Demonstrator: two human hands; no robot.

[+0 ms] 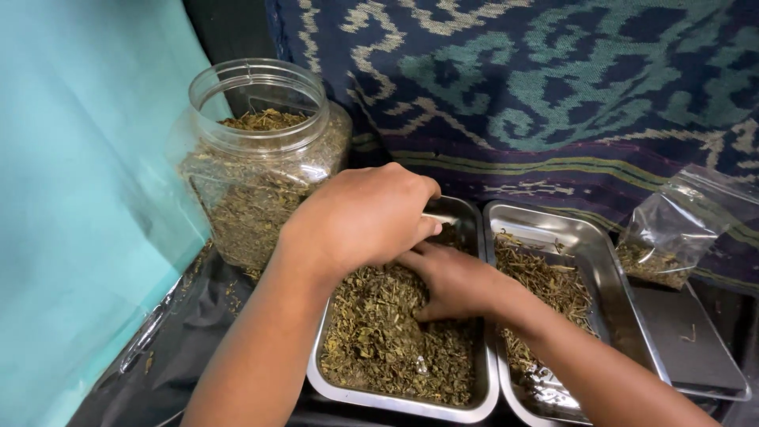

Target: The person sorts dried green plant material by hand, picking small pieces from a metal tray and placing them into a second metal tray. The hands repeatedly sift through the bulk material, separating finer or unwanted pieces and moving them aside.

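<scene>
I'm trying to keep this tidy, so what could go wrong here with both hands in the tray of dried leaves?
1. The left tray is heaped with dried leaves; the right hand digging in could push some over the rim, where bits already lie scattered.
2. The open jar stands close to the left hand; a bump might tip it.
3. The small bag leans open on the scale and could topple.

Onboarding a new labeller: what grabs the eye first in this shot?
The two hands at centre: the left hand over the right hand, which is pressed into dried leaves in the left tray. Behind them to the left stands an open clear jar nearly full of the same leaves. A second tray sits alongside on the right with less in it, and a small clear bag of leaves lies at the far right.
</scene>
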